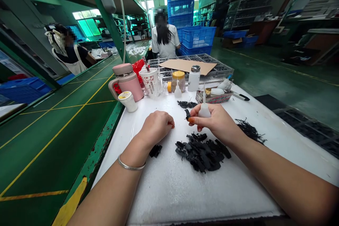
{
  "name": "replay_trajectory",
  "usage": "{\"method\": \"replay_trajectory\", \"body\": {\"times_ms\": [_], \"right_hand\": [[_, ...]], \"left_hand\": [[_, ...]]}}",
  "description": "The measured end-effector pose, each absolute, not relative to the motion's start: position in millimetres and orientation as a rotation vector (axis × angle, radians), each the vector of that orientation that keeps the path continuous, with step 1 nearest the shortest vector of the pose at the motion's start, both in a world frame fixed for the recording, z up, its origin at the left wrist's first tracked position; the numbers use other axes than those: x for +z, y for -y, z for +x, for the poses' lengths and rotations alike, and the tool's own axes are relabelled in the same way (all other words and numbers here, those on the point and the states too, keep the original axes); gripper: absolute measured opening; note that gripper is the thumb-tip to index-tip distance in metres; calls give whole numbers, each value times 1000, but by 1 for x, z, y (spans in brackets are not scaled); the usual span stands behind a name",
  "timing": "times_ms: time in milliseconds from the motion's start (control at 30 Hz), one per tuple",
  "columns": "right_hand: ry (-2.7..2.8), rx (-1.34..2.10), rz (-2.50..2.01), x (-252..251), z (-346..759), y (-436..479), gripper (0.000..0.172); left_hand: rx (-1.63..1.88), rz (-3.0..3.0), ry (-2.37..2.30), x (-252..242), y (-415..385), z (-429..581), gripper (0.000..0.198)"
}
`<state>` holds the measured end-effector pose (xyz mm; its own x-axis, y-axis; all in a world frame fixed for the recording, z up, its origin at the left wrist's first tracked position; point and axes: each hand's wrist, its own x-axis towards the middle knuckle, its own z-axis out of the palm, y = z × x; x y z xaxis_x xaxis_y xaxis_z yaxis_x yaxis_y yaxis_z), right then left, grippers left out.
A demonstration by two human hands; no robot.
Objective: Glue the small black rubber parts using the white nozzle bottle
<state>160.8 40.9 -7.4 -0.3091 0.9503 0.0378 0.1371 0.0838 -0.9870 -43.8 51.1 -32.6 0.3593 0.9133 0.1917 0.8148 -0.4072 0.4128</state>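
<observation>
My right hand (215, 122) is closed around a small white squeeze bottle (204, 110) with its nozzle pointing up, and its fingertips pinch a small black plastic part (187, 113). My left hand (156, 126) rests curled on the white foam mat (169, 183), fingers pressed together; what they hold is hidden. A pile of black plastic parts (202, 150) lies just below my right hand. Two joined black parts (155, 150) lie beside my left wrist, which wears a silver bangle (131, 165).
At the mat's far edge stand a pink mug (127, 83), a white cup (128, 101), a jar (178, 80), a white bottle (194, 77) and a small tray (214, 96). Black strips (250, 130) lie to the right. A green conveyor (66, 113) runs left; two people work further off.
</observation>
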Motion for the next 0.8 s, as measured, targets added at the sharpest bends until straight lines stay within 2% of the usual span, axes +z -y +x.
{"method": "replay_trajectory", "body": {"times_ms": [200,433,800], "right_hand": [[1581,1271,-1094,-9,160,-41,16],[1565,1189,-1078,-6,160,-36,14],[1544,1056,-1028,2,161,-24,13]], "left_hand": [[487,2407,-1626,-24,-43,-37,23],[950,1465,-1218,-14,-39,-35,11],[1088,878,-908,-8,-34,-28,24]]}}
